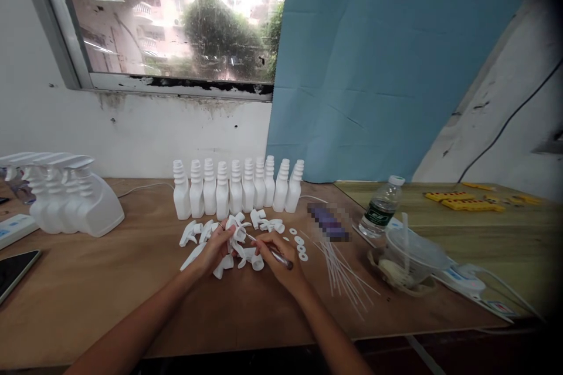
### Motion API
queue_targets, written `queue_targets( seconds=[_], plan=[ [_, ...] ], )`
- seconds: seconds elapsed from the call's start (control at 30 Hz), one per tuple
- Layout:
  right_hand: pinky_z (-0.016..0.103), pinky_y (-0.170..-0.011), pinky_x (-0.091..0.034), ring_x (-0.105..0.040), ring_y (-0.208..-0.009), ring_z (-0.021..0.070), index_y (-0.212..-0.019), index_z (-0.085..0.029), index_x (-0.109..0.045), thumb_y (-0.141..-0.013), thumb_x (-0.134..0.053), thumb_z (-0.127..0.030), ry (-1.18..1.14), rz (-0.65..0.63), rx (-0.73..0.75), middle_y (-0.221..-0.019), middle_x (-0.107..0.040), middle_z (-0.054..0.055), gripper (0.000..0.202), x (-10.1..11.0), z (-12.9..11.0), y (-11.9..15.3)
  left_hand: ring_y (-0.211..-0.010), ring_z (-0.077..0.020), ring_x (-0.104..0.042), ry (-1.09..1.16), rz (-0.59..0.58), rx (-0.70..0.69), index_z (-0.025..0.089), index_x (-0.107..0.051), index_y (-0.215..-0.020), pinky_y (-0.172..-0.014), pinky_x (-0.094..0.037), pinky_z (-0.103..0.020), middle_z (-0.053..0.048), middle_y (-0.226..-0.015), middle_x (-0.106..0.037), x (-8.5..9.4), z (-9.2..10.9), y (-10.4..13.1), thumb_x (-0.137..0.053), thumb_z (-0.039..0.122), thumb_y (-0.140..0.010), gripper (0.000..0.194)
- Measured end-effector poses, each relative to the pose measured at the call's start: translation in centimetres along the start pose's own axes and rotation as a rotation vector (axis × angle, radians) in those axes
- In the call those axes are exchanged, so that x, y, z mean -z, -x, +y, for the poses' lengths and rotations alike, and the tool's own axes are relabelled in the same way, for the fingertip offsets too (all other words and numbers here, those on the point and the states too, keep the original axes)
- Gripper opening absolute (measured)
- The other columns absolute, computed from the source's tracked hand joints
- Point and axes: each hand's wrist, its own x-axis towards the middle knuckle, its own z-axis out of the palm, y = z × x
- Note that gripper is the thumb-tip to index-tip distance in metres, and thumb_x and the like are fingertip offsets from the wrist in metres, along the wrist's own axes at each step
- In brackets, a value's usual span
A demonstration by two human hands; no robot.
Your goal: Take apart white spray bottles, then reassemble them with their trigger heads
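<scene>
My left hand [214, 249] is closed around a white trigger spray head [239, 233], its round collar turned toward the right. In my right hand [275, 246] is a screwdriver [281, 259], with its thin shaft pointing left at the collar. Whether the tip touches the inside of the collar is too small to tell. More white spray heads [190, 233] lie loosely around both hands, some partly hidden by the left one. Small white ring washers [299, 240] and thin white dip tubes [336, 269] are spread to the right of my right hand.
Several white bottles [222, 193] stand in a row behind the parts. Spray bottles with heads fitted [99, 205] stand at left, near a phone [17, 275]. To the right are a water bottle [379, 210], a plastic bowl [413, 252] and a power strip [466, 281].
</scene>
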Motion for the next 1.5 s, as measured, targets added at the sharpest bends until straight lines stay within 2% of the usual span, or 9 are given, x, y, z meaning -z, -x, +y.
queue_targets(
  seconds=[0.23,0.4,0.53,0.7,0.77,0.87,1.1,1.3,1.5],
  plan=[
    [0.029,-0.069,-0.049,-0.062,-0.071,0.017,-0.082,-0.023,-0.059,-0.093,-0.047,-0.024,0.273,-0.111,0.219,-0.081,-0.066,0.004,0.016,-0.1,0.3,0.2,-0.051,-0.0072,-0.045,-0.067,0.023,-0.007,0.021,-0.046,-0.091,-0.044,-0.035,-0.017,0.006,-0.066,-0.051,-0.3,-0.1,0.3,-0.071,0.042,-0.075,0.037],
    [0.025,-0.058,-0.048,-0.061,-0.058,0.0136,-0.075,-0.021,-0.055,-0.095,-0.046,-0.029,-0.036,-0.122,-0.024,-0.065,-0.063,-0.001,0.023,0.5,-0.4,0.1,-0.038,-0.0045,-0.032,-0.135,-0.033,0.077,0.019,-0.049,-0.082,-0.035,-0.016,-0.017,0.007,-0.054,-0.047,-0.4,0.4,0.8,-0.07,0.038,-0.074,0.03],
    [0.027,-0.058,-0.05,-0.062,-0.055,0.0127,-0.074,-0.02,-0.054,-0.096,-0.044,-0.03,-0.27,-0.204,-0.034,-0.07,-0.066,0.001,0.026,0.4,-1.2,0.2,-0.044,-0.0061,-0.039,-0.14,-0.059,0.079,0.017,-0.05,-0.069,-0.04,-0.028,-0.018,0.005,-0.054,-0.046,-0.8,0.4,1.2,-0.069,0.041,-0.074,0.032],
    [0.034,-0.083,-0.054,-0.067,-0.093,0.0193,-0.095,-0.021,-0.063,-0.093,-0.051,-0.025,0.01,-0.178,0.241,-0.1,-0.07,0.008,0.013,-0.1,-1.0,-0.3,-0.039,-0.0063,-0.035,-0.115,-0.047,0.122,0.018,-0.047,-0.071,-0.035,-0.02,-0.017,0.005,-0.052,-0.044,-0.9,0.4,1.1,-0.057,0.054,-0.082,0.039],
    [0.038,-0.095,-0.049,-0.06,-0.113,0.0219,-0.114,-0.022,-0.062,-0.091,-0.053,-0.021,0.17,-0.235,0.419,-0.123,-0.064,0.011,0.024,-0.3,-0.5,-0.6,-0.038,-0.0056,-0.032,-0.117,-0.019,0.132,0.018,-0.046,-0.074,-0.034,-0.017,-0.016,0.006,-0.052,-0.041,-0.7,0.4,0.9,-0.055,0.058,-0.082,0.041],
    [0.039,-0.099,-0.047,-0.058,-0.117,0.0211,-0.125,-0.023,-0.058,-0.092,-0.054,-0.018,0.248,-0.304,0.551,-0.132,-0.06,0.01,0.034,-0.4,-0.1,-0.7,-0.039,-0.0052,-0.033,-0.156,0.019,0.121,0.019,-0.048,-0.079,-0.034,-0.019,-0.016,0.007,-0.055,-0.04,-0.3,0.3,0.6,-0.057,0.06,-0.081,0.042],
    [0.04,-0.093,-0.051,-0.068,-0.101,0.0229,-0.096,-0.024,-0.074,-0.096,-0.048,-0.039,0.044,-0.173,0.214,-0.109,-0.073,0.006,0.03,3.9,-0.9,-0.5,-0.048,-0.0103,-0.044,-0.436,0.1,-0.095,0.022,-0.048,-0.094,-0.041,-0.038,-0.021,0.005,-0.067,-0.048,0.8,1.7,0.3,-0.055,0.059,-0.082,0.04],
    [0.04,-0.073,-0.057,-0.072,-0.077,0.0274,-0.074,-0.021,-0.075,-0.089,-0.046,-0.056,0.001,0.003,-0.238,-0.085,-0.076,0.009,0.048,7.8,2.0,-0.7,-0.078,-0.0186,-0.052,-0.769,0.143,-0.282,0.023,-0.06,-0.095,-0.07,-0.044,-0.027,-0.001,-0.082,-0.058,1.9,3.3,0.5,-0.065,0.043,-0.081,0.025],
    [0.031,-0.048,-0.049,-0.065,-0.05,0.0225,-0.076,-0.017,-0.073,-0.085,-0.045,-0.065,0.046,0.236,-0.348,-0.059,-0.07,0.007,0.056,8.0,4.1,-0.7,-0.101,-0.0241,-0.057,-1.241,-0.105,-0.462,0.023,-0.057,-0.111,-0.091,-0.043,-0.036,-0.008,-0.113,-0.059,2.0,3.1,0.7,-0.058,0.035,-0.086,0.027]
  ],
)
